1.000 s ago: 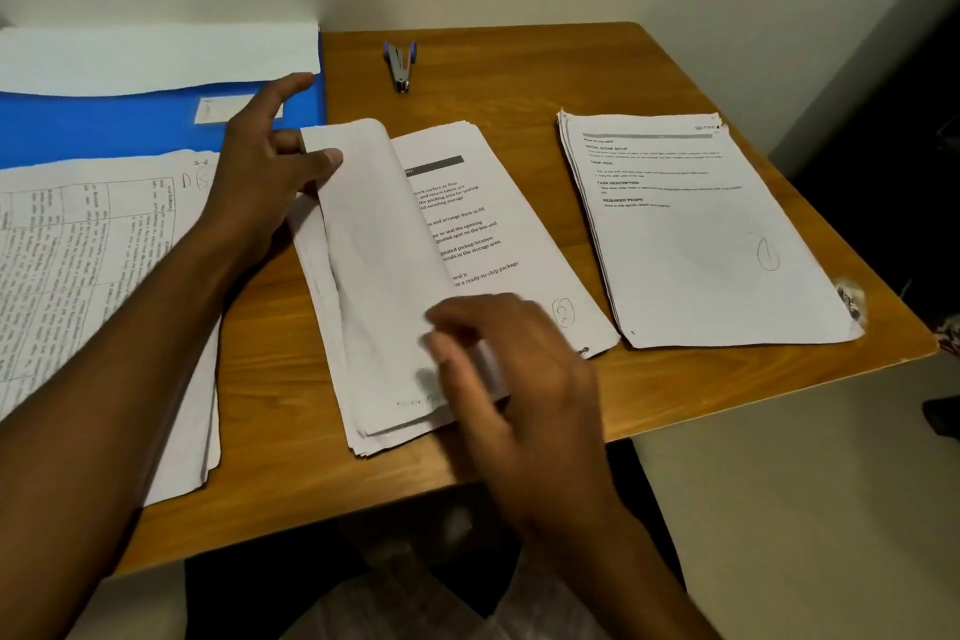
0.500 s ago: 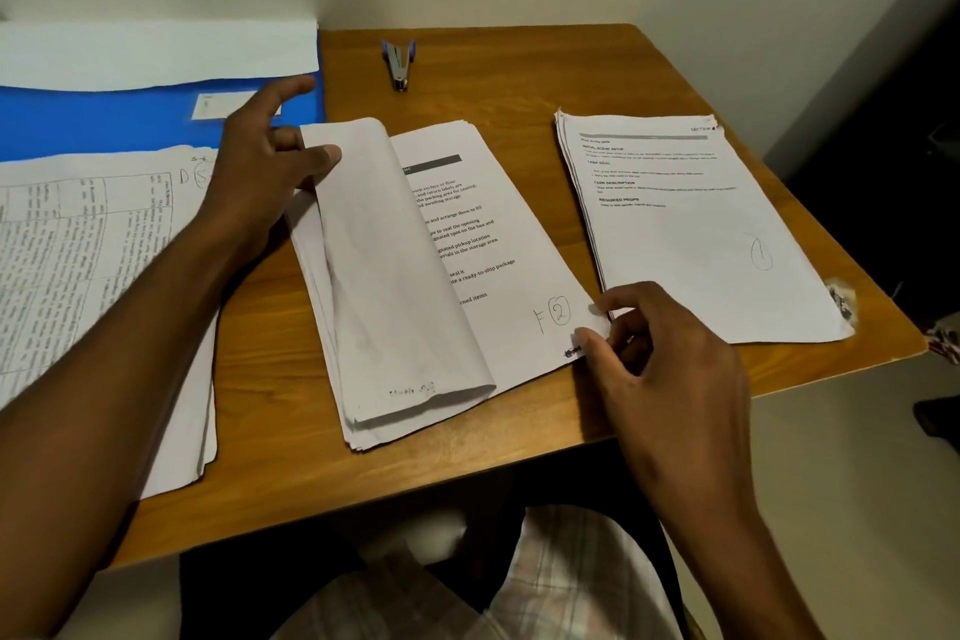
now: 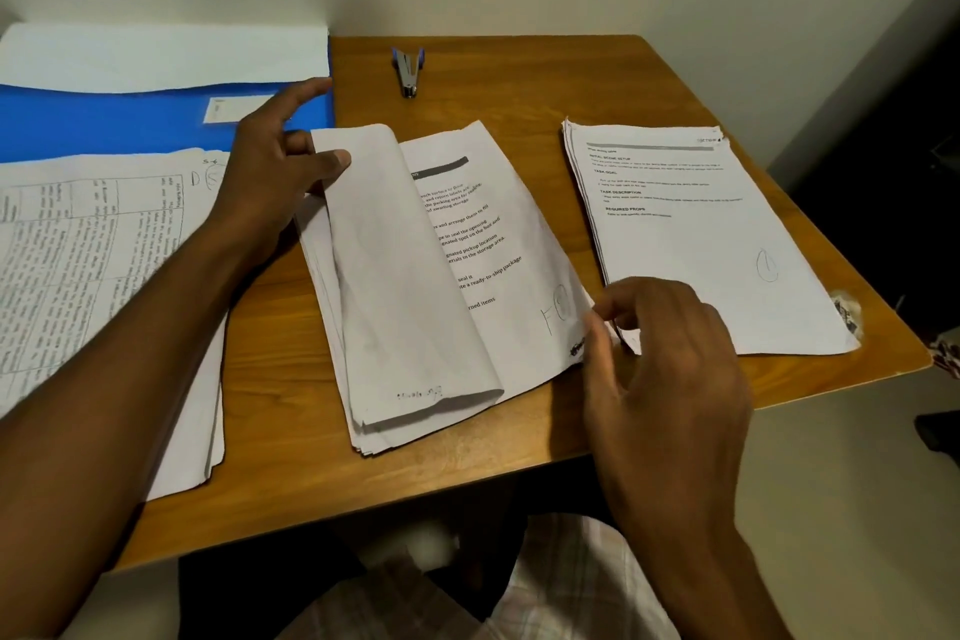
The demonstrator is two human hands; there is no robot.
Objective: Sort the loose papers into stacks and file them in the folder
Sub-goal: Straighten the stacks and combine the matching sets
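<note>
right hand (image 3: 660,359) has moved from the turned pages to pinch the middle stack (image 3: 498,250)'s near right corner; left hand (image 3: 280,172) still pins flipped sheets — next page turns.

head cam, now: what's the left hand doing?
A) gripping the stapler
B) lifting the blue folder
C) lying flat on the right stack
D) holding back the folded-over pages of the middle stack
D: the left hand has its thumb on the pages folded over on the middle stack; the stapler lies untouched at the back of the table.
</note>
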